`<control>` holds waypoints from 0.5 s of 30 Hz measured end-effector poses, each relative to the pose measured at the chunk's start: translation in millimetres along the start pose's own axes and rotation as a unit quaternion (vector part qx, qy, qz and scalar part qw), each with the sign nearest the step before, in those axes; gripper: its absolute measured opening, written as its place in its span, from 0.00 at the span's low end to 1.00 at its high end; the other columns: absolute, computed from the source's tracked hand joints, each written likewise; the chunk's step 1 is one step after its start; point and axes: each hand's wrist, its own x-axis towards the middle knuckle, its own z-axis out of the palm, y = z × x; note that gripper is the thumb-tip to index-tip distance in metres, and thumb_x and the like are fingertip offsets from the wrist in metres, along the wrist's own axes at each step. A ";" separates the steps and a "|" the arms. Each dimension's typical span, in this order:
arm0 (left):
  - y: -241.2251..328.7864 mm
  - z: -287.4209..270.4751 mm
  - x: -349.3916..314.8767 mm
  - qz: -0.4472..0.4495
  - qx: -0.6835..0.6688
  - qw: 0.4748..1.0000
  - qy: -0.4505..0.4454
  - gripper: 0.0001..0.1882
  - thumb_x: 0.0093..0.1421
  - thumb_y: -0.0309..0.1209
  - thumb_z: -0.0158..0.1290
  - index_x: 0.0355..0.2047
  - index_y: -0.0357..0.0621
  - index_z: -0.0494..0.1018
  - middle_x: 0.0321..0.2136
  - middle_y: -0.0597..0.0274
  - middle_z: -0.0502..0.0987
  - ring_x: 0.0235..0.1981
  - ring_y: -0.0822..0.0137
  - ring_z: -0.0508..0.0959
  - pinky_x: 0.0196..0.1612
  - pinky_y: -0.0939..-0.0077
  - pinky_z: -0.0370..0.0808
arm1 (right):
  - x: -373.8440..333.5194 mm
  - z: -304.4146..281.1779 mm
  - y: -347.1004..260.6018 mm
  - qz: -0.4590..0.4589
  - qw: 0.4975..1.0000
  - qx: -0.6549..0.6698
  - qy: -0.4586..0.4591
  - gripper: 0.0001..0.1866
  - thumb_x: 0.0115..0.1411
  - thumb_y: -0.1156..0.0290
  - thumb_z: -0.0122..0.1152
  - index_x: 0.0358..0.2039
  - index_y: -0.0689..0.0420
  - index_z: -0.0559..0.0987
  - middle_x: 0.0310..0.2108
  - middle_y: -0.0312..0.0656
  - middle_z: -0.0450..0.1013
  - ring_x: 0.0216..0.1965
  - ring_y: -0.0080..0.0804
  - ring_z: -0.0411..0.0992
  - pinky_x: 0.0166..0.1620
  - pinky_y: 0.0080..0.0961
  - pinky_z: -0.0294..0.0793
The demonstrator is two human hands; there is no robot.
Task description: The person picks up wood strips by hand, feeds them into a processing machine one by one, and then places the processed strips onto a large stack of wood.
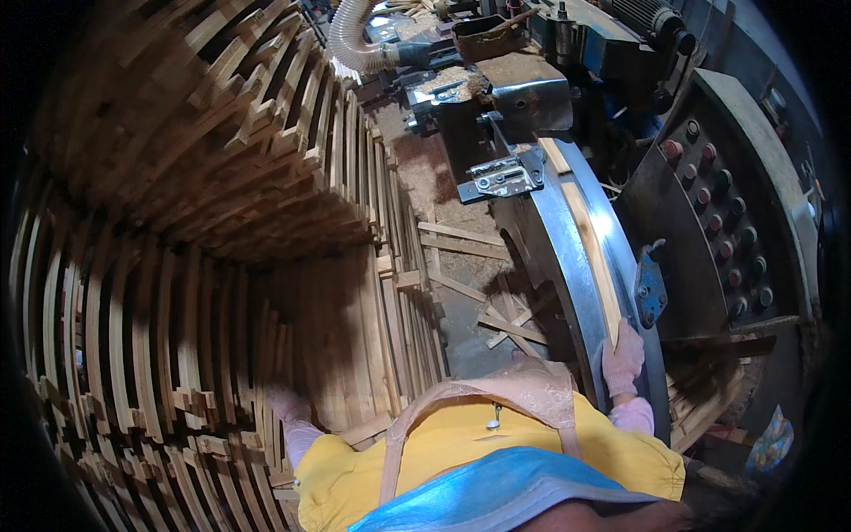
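Observation:
My right hand (pixel 623 359), in a pale pinkish glove, is closed around the near end of a long wooden strip (pixel 589 244). That strip lies lengthwise on the metal bed (pixel 566 232) of a woodworking machine. A shorter wood piece (pixel 556 156) lies ahead of it, close to the metal guide bracket (pixel 507 177). Down on the left, my left hand (pixel 288 405), gloved too, is beside the stacked wooden strips (pixel 155 332). Shadow and blur hide its fingers, so I cannot make out whether it grips a strip.
Tall piles of strips (pixel 266 106) rise on the left. Loose offcuts (pixel 514 328) and sawdust litter the floor between pile and machine. A panel of round buttons (pixel 722 217) stands at the right, beside a blue bracket (pixel 651 288). A ribbed hose (pixel 355 35) hangs at the back.

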 end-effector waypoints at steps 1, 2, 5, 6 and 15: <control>-1.6 -13.5 -4.4 0.005 0.009 1.000 -0.003 0.49 0.61 0.61 0.56 0.74 0.46 0.58 0.73 0.52 0.60 0.73 0.56 0.62 0.72 0.65 0.61 | -10.0 1.7 4.7 0.009 1.000 -0.016 0.008 0.34 0.58 0.62 0.70 0.65 0.54 0.74 0.56 0.49 0.76 0.57 0.51 0.72 0.60 0.49 0.72; -3.6 -25.2 -11.2 0.007 0.016 1.000 -0.006 0.49 0.61 0.61 0.57 0.74 0.46 0.57 0.74 0.53 0.59 0.73 0.57 0.61 0.72 0.66 0.61 | -12.1 3.6 7.8 0.016 0.999 -0.034 0.015 0.34 0.58 0.61 0.70 0.65 0.53 0.74 0.56 0.48 0.76 0.58 0.51 0.71 0.60 0.49 0.71; -16.2 -48.8 -22.4 -0.038 0.010 0.999 0.008 0.52 0.59 0.59 0.60 0.76 0.47 0.54 0.75 0.55 0.56 0.74 0.58 0.59 0.73 0.68 0.60 | 29.0 22.9 6.1 -0.099 0.986 -0.025 0.131 0.29 0.58 0.64 0.68 0.60 0.52 0.77 0.54 0.44 0.77 0.57 0.49 0.72 0.57 0.46 0.73; -22.4 -28.3 -8.5 -0.054 -0.003 0.999 -0.008 0.53 0.58 0.57 0.61 0.76 0.47 0.52 0.75 0.54 0.55 0.75 0.58 0.58 0.73 0.68 0.60 | 55.6 27.5 -6.9 -0.138 0.976 -0.019 0.167 0.28 0.57 0.65 0.68 0.59 0.52 0.77 0.53 0.43 0.78 0.57 0.49 0.72 0.56 0.46 0.73; -27.6 7.0 16.6 -0.069 -0.002 0.997 0.015 0.54 0.53 0.44 0.68 0.75 0.46 0.53 0.72 0.53 0.61 0.72 0.58 0.64 0.70 0.70 0.65 | 255.2 60.2 -115.7 -0.176 0.979 0.006 0.108 0.19 0.58 0.65 0.65 0.51 0.51 0.81 0.46 0.41 0.79 0.51 0.46 0.74 0.57 0.44 0.71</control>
